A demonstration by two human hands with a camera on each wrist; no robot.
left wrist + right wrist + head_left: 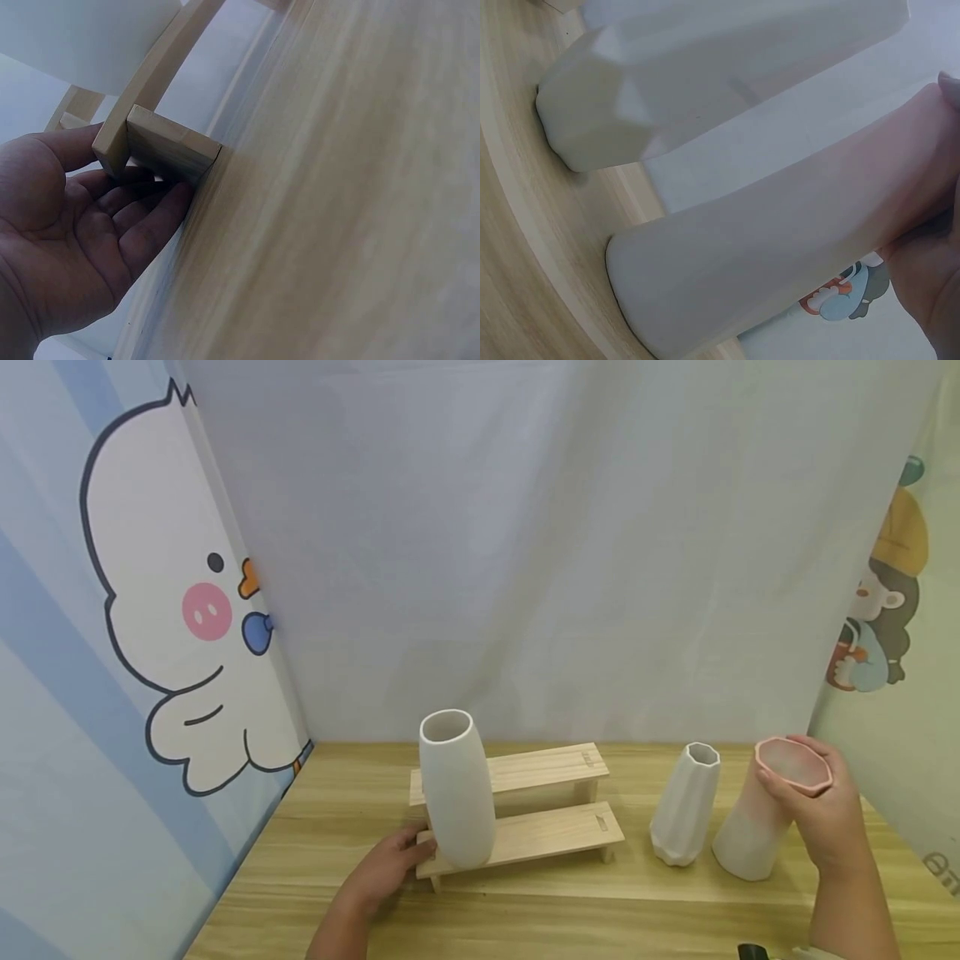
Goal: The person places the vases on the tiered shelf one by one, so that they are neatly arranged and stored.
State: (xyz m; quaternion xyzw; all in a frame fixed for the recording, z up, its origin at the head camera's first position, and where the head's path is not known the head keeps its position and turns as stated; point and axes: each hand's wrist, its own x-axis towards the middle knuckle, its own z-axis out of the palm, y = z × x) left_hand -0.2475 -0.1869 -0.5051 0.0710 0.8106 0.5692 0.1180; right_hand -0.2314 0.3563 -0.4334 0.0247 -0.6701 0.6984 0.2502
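My left hand [386, 864] holds the left end of the front low wooden stand [547, 835]. In the left wrist view its thumb lies by the plank's top and its fingers curl below, beside the leg [169, 146]. A tall white vase [459, 802] stands upright on that stand's left part. Over at the right, my right hand [828, 814] grips a pink-and-white vase [750, 831] around its flared pink rim. This vase leans to the right in the head view, its base at the tabletop. Beside it, a white faceted vase [705, 90] stands apart on the table.
Behind the front stand is a second wooden plank [543, 771] on legs, partly hidden by the tall vase. A pale curtain [525, 568] closes off the table's back edge, with printed cloth on both sides. A small black object [752, 952] shows at the bottom edge.
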